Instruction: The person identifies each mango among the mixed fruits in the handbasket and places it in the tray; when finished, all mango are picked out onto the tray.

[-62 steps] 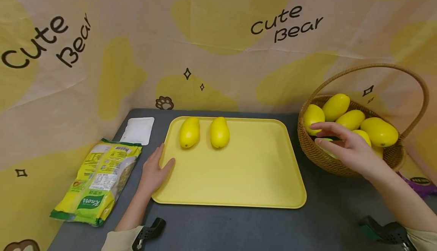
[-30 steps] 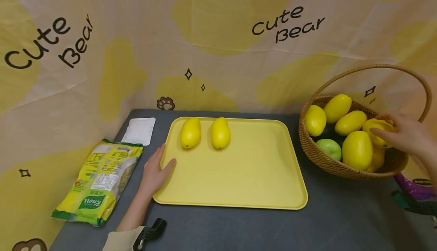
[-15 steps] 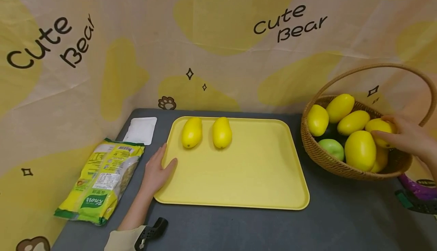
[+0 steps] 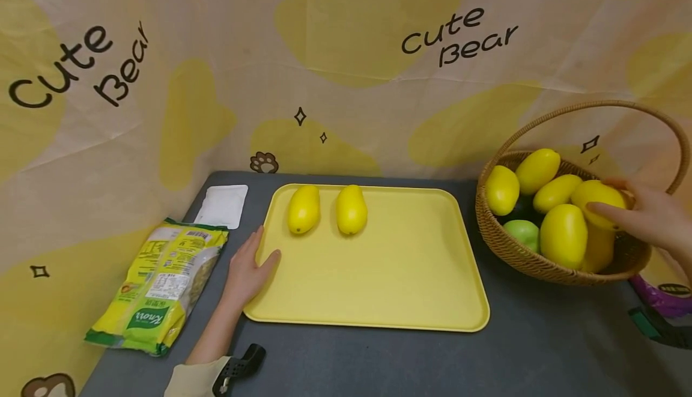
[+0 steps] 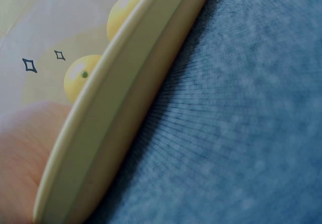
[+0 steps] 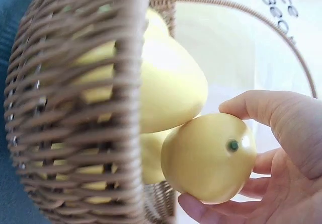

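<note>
In the head view my right hand (image 4: 646, 214) pinches a yellow mango (image 4: 597, 199) at the right side of the wicker basket (image 4: 519, 262), thumb in front and fingers behind. The right wrist view shows that mango (image 6: 206, 158) by the basket's rim, thumb and fingertips around it, against a larger mango (image 6: 171, 83). My left hand (image 4: 245, 274) rests along the left rim of the yellow tray (image 4: 373, 289), its thumb lying over the rim. On the tray's far side, two mangoes lie side by side, a left one (image 4: 304, 209) and a right one (image 4: 351, 209).
Several more mangoes and a green fruit (image 4: 523, 233) fill the basket, whose tall handle (image 4: 594, 106) arches overhead. A Knorr bag (image 4: 162, 289) and a white packet (image 4: 223, 205) lie left of the tray. A purple package (image 4: 662, 295) sits behind the basket's right side.
My right hand has gone from above the basket's middle to its right side and taken hold of a mango, now raised slightly. The mango beside it shifted a little left. My left hand stays put.
</note>
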A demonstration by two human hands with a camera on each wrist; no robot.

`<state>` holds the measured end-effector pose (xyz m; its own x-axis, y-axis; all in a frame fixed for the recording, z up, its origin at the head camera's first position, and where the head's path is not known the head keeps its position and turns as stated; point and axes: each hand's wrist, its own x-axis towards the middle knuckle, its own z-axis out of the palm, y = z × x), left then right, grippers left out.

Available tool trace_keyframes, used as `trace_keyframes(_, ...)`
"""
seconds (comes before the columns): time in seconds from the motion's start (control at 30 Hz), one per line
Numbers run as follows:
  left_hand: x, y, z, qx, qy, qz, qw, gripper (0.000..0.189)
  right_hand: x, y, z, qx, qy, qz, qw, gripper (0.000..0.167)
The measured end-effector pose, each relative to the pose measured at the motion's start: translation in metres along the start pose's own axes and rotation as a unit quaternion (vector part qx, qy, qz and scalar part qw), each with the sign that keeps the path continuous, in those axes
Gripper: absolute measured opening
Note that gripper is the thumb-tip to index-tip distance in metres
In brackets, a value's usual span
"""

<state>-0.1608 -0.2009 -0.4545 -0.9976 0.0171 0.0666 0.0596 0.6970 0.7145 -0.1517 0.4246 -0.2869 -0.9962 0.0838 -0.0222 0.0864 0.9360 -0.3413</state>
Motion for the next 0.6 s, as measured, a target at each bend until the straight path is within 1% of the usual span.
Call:
trace_keyframes(0.13,0.0,0.0,0.0,-0.001,-0.002,-0.003,1.0,0.071,-0.005,-0.014,-0.002,0.011,0.007,0.005,0.9999,0.079)
trace_keyframes(0.23,0.0,0.0,0.0,-0.001,-0.001,-0.005,1.0,0.071,-0.008,-0.023,-0.002,0.014,0.019,-0.005,0.9997,0.078)
trace_keyframes(0.4,0.0,-0.001,0.0,0.003,0.001,-0.005,1.0,0.071,-0.014,-0.04,0.001,0.003,0.046,-0.031,0.9985,0.076)
trace_keyframes(0.5,0.001,-0.001,0.001,0.004,0.001,-0.002,1.0,0.071,-0.017,-0.051,0.003,0.012,0.053,-0.041,0.9977,0.076)
trace_keyframes(0.6,0.001,-0.001,0.001,0.003,0.001,-0.004,1.0,0.071,-0.019,-0.06,0.005,0.024,0.056,-0.041,0.9973,0.076)
